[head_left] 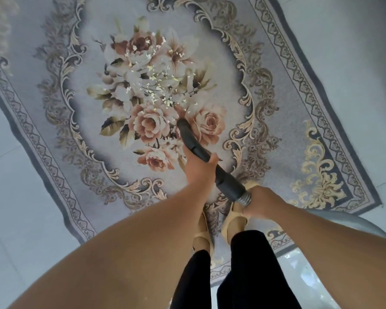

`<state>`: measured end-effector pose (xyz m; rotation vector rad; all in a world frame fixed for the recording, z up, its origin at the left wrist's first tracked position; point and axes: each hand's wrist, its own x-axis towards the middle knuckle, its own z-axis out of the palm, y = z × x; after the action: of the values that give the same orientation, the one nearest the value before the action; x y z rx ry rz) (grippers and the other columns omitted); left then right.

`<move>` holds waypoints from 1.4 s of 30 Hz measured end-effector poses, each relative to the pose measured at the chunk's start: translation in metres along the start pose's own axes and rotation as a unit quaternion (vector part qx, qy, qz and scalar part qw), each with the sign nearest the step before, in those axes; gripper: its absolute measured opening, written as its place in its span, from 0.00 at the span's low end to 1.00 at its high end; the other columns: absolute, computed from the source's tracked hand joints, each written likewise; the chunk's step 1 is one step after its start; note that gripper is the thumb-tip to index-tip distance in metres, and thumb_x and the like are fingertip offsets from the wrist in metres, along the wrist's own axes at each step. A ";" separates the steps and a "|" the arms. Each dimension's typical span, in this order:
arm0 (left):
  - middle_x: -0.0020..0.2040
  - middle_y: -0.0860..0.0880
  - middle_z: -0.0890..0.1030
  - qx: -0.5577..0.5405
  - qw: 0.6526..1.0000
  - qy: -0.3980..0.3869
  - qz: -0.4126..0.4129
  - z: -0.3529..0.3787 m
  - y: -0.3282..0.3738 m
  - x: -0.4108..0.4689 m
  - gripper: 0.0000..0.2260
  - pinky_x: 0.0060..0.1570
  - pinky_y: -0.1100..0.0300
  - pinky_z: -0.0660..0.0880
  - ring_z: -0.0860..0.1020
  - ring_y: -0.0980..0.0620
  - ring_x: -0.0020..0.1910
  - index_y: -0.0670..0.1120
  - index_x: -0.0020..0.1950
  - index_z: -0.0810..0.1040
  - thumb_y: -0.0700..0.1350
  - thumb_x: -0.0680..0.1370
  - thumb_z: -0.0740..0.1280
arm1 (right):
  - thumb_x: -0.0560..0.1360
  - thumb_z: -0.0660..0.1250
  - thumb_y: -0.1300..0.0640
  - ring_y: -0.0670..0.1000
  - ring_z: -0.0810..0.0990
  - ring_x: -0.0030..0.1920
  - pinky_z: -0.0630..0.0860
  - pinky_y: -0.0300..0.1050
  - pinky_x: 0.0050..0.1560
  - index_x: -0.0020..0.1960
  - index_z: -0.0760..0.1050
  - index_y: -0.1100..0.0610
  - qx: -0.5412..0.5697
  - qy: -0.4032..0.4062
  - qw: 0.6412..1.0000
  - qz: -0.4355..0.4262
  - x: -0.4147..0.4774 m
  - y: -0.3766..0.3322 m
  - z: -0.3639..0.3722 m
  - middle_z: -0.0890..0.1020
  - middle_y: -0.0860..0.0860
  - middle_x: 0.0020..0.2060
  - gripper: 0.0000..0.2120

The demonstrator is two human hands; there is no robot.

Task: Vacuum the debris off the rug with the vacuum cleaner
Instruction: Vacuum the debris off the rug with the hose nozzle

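Debris [156, 85], pale glinting flakes, lies scattered across the rug's [54, 121] centre. The left hand [198, 168] wraps the black vacuum tube [188, 136] and the right hand [260, 202] grips the ribbed hose [245, 198]. The tube's mouth sits just short of the flakes, so the suction pass looks barely begun; next, push forward through them.

Soft even light, faint shadows, wide-angle bending at edges, hazy top corners, glinting small gold debris flakes [153, 79].
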<state>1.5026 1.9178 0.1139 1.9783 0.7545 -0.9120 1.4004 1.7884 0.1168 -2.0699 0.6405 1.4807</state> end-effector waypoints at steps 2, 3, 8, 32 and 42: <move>0.58 0.48 0.76 0.003 1.000 0.024 0.011 -0.017 0.016 0.020 0.35 0.31 0.62 0.74 0.76 0.48 0.45 0.51 0.77 0.54 0.50 0.75 0.69 | 0.66 0.72 0.53 0.49 0.76 0.36 0.70 0.41 0.39 0.44 0.74 0.52 0.005 0.007 1.000 -0.024 0.019 -0.023 -0.010 0.76 0.48 0.33 0.10; 0.58 0.47 0.76 0.006 0.999 0.039 0.016 -0.025 0.024 0.029 0.35 0.34 0.59 0.76 0.77 0.48 0.46 0.51 0.76 0.54 0.50 0.75 0.70 | 0.65 0.73 0.52 0.49 0.75 0.35 0.70 0.41 0.38 0.44 0.74 0.52 0.008 0.010 0.999 -0.036 0.027 -0.034 -0.014 0.75 0.47 0.33 0.11; 0.57 0.49 0.74 0.024 0.997 0.079 -0.007 -0.058 0.058 0.058 0.39 0.47 0.52 0.80 0.78 0.45 0.50 0.50 0.79 0.51 0.49 0.75 0.70 | 0.66 0.75 0.54 0.55 0.81 0.43 0.71 0.41 0.38 0.44 0.74 0.56 0.031 -0.008 0.996 -0.078 0.045 -0.078 -0.040 0.77 0.50 0.34 0.12; 0.63 0.49 0.76 -0.047 0.992 0.093 -0.066 -0.054 0.076 0.055 0.33 0.44 0.65 0.64 0.74 0.51 0.52 0.52 0.78 0.52 0.49 0.78 0.67 | 0.64 0.75 0.52 0.54 0.80 0.40 0.71 0.39 0.35 0.47 0.76 0.56 -0.020 -0.040 0.998 -0.051 0.067 -0.082 -0.068 0.79 0.51 0.36 0.15; 0.60 0.48 0.77 -0.023 0.998 0.016 -0.055 -0.010 0.063 0.030 0.38 0.43 0.57 0.76 0.78 0.47 0.49 0.53 0.79 0.48 0.49 0.76 0.69 | 0.67 0.73 0.55 0.53 0.79 0.40 0.70 0.40 0.39 0.39 0.72 0.52 0.003 -0.001 1.000 -0.002 0.034 -0.021 -0.054 0.76 0.48 0.33 0.09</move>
<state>1.5708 1.9002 0.1201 1.9305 0.9022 -0.9198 1.4621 1.7668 0.1015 -2.0631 0.6397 1.4776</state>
